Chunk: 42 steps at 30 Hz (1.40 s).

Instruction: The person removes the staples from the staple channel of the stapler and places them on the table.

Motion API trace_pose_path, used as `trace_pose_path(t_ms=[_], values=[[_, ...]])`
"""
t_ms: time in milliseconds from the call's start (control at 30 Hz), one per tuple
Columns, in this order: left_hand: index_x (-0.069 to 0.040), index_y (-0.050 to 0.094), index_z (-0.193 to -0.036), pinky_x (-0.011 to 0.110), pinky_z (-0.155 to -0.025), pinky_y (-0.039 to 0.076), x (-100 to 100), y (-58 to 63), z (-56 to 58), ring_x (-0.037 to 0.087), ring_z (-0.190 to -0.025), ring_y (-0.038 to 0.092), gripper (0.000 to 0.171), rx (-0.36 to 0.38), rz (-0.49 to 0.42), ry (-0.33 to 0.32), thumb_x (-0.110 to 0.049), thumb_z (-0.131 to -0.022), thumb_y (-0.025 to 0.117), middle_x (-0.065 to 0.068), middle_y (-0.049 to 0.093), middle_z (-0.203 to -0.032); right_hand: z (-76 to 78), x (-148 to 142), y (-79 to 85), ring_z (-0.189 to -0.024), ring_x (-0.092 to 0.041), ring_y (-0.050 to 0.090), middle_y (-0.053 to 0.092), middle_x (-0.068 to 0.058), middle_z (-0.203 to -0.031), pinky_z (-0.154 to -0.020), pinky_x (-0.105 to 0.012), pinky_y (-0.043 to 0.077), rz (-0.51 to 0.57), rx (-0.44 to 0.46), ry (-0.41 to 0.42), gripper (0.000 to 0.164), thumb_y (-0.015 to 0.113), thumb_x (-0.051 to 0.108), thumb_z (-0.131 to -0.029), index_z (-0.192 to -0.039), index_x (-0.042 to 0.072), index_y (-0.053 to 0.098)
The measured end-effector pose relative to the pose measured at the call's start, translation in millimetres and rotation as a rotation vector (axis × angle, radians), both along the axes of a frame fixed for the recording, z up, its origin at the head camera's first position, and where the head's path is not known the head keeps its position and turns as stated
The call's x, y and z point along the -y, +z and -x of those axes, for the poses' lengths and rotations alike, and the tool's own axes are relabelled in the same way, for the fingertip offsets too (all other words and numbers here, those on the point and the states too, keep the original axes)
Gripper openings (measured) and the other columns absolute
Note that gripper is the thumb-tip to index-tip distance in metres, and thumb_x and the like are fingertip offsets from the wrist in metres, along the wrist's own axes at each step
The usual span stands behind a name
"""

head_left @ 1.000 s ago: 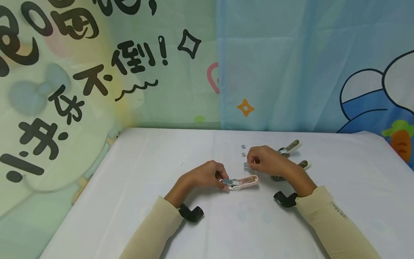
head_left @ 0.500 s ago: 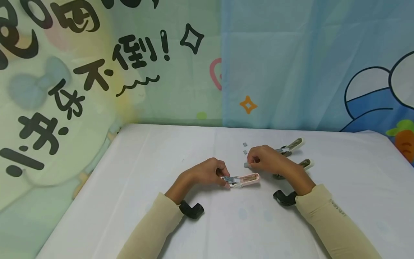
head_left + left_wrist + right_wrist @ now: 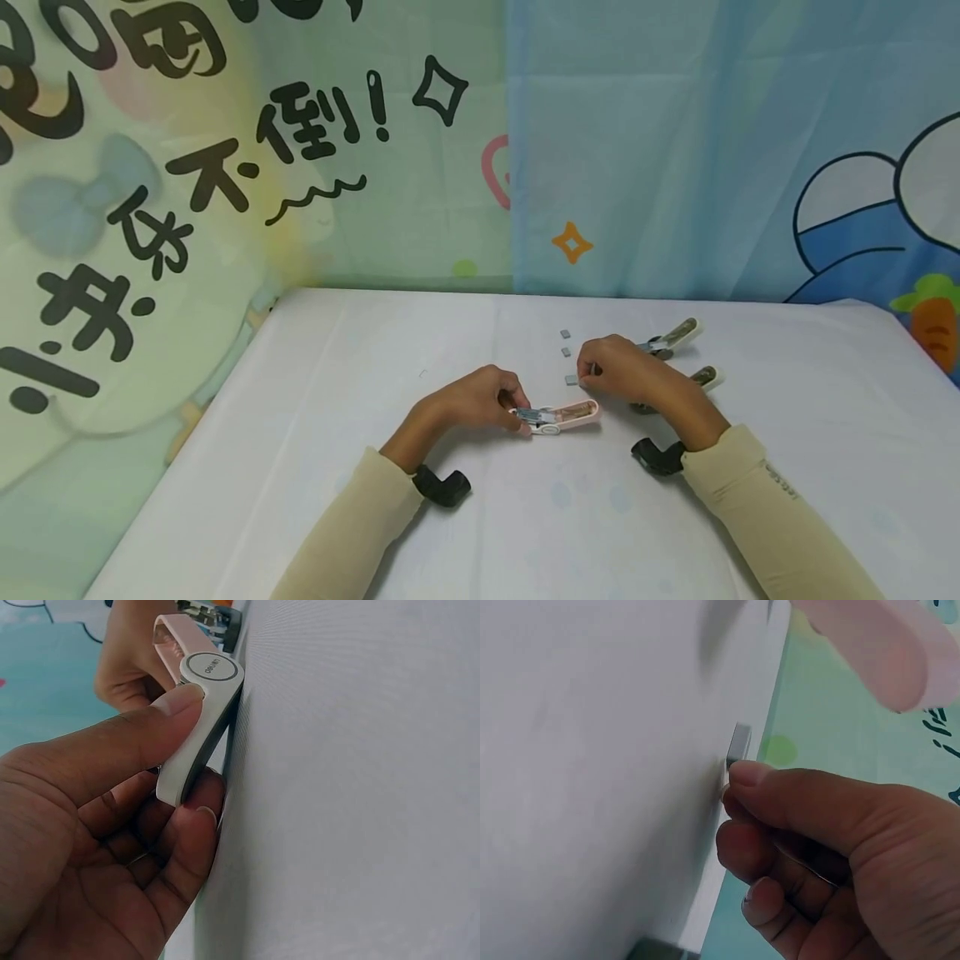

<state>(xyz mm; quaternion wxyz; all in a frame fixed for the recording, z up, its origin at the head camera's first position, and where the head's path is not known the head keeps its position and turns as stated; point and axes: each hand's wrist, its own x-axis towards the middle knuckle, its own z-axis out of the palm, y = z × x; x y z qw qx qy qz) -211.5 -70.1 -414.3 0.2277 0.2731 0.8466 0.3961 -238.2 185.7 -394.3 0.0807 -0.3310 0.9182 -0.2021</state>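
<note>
My left hand (image 3: pixel 480 408) grips a pink and white stapler (image 3: pixel 566 417) by its white end, close over the table. In the left wrist view the thumb lies on the stapler's white side (image 3: pixel 199 720), beside its round hinge disc, with curled fingers underneath. The stapler's pink handle reaches toward my right hand (image 3: pixel 618 367). The right thumb and index finger pinch the end of a small grey strip of staples (image 3: pixel 739 742). Its far end sticks out past the fingertips, near the tabletop. The stapler's pink end (image 3: pixel 892 660) shows at the top of the right wrist view.
Two small grey staple pieces (image 3: pixel 566 342) lie on the white table (image 3: pixel 420 333) beyond the right hand. Two more staplers, one farther back (image 3: pixel 671 338) and one partly behind the right forearm (image 3: pixel 705 377), lie at the right. Printed curtains (image 3: pixel 652 167) stand behind the table.
The head view has shifted slightly. My right fingertips have edged a little to the right, and more of the staple strip shows. The left hand keeps its hold on the stapler.
</note>
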Motion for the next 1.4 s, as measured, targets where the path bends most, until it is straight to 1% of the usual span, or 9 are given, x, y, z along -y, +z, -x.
trace_pose_path(t_ms=[133, 267, 400, 467, 567, 667, 900, 1200, 1400], values=[[-0.013, 0.071, -0.087, 0.024, -0.068, 0.046, 1, 1.3, -0.6, 0.012, -0.075, 0.058, 0.017, -0.001, 0.001, 0.001, -0.012, -0.077, 0.084, -0.003, 0.066, -0.084, 1.0, -3, 1.5, -0.073, -0.014, 0.053, 0.060, 0.005, -0.078, -0.069, -0.038, 0.046, -0.033, -0.031, -0.019, 0.014, 0.073, 0.003, -0.085, -0.077, 0.012, 0.066], [-0.012, 0.071, -0.087, 0.024, -0.068, 0.046, 2, 1.1, 0.0, 0.011, -0.074, 0.058, 0.016, 0.002, -0.003, 0.006, -0.011, -0.078, 0.083, -0.002, 0.067, -0.084, 2.7, -4, 4.3, -0.072, -0.014, 0.053, 0.061, 0.005, -0.080, -0.067, -0.035, 0.046, 0.012, -0.046, -0.011, 0.012, 0.073, 0.002, -0.085, -0.079, 0.011, 0.068], [-0.012, 0.071, -0.087, 0.024, -0.068, 0.046, 6, -0.2, 1.5, 0.011, -0.073, 0.057, 0.016, 0.000, 0.005, 0.018, -0.011, -0.078, 0.083, -0.002, 0.067, -0.083, 1.7, 2, 9.3, -0.070, -0.013, 0.052, 0.063, 0.006, -0.082, -0.063, -0.032, 0.045, 0.125, -0.010, 0.040, 0.003, 0.072, 0.007, -0.088, -0.086, 0.008, 0.071], [-0.012, 0.070, -0.087, 0.024, -0.068, 0.047, 7, -1.6, 3.1, 0.011, -0.073, 0.057, 0.016, -0.005, 0.003, 0.016, -0.011, -0.078, 0.083, -0.002, 0.067, -0.082, -1.9, 6, 14.9, -0.074, -0.013, 0.055, 0.064, 0.006, -0.087, -0.065, -0.031, 0.047, 0.147, 0.058, 0.070, 0.006, 0.071, 0.014, -0.090, -0.092, 0.009, 0.072], [-0.012, 0.070, -0.087, 0.024, -0.068, 0.046, 7, -3.4, 5.6, 0.011, -0.073, 0.058, 0.016, -0.013, -0.001, 0.012, -0.011, -0.077, 0.083, -0.002, 0.067, -0.082, -10.2, 11, 22.7, -0.083, -0.014, 0.059, 0.065, 0.003, -0.098, -0.070, -0.032, 0.048, 0.097, 0.197, 0.104, 0.023, 0.074, 0.027, -0.088, -0.105, 0.011, 0.070], [-0.012, 0.071, -0.087, 0.024, -0.068, 0.046, 2, -5.4, 6.7, 0.011, -0.074, 0.058, 0.016, -0.011, -0.021, 0.006, -0.012, -0.077, 0.083, -0.002, 0.067, -0.082, -18.9, 9, 26.3, -0.083, -0.013, 0.058, 0.065, 0.001, -0.100, -0.071, -0.031, 0.047, -0.011, 0.285, 0.099, 0.034, 0.076, 0.024, -0.086, -0.114, 0.009, 0.066], [-0.011, 0.071, -0.088, 0.023, -0.066, 0.047, -9, -5.0, 3.4, 0.010, -0.071, 0.059, 0.016, -0.011, -0.009, -0.027, -0.014, -0.078, 0.083, -0.003, 0.067, -0.077, -30.9, 4, 31.2, -0.069, -0.009, 0.050, 0.061, 0.008, -0.080, -0.062, -0.027, 0.044, -0.070, 0.255, 0.096, 0.014, 0.073, 0.011, -0.085, -0.099, 0.009, 0.073], [-0.009, 0.070, -0.089, 0.019, -0.064, 0.048, -51, -4.0, -4.4, 0.004, -0.067, 0.058, 0.016, -0.065, 0.022, -0.164, -0.018, -0.081, 0.081, -0.007, 0.066, -0.073, -36.1, -41, 37.1, -0.067, -0.006, 0.048, 0.061, 0.010, -0.079, -0.061, -0.026, 0.043, -0.058, 0.333, 0.118, 0.017, 0.072, 0.014, -0.087, -0.103, 0.008, 0.072], [-0.009, 0.071, -0.090, 0.015, -0.060, 0.043, -86, -4.3, -7.4, 0.001, -0.064, 0.052, 0.016, -0.220, 0.084, -0.238, -0.022, -0.084, 0.079, -0.010, 0.062, -0.071, -40.9, -74, 32.1, -0.068, -0.006, 0.046, 0.055, 0.008, -0.077, -0.061, -0.025, 0.041, -0.047, 0.350, 0.062, 0.018, 0.074, 0.014, -0.086, -0.103, 0.010, 0.071]])
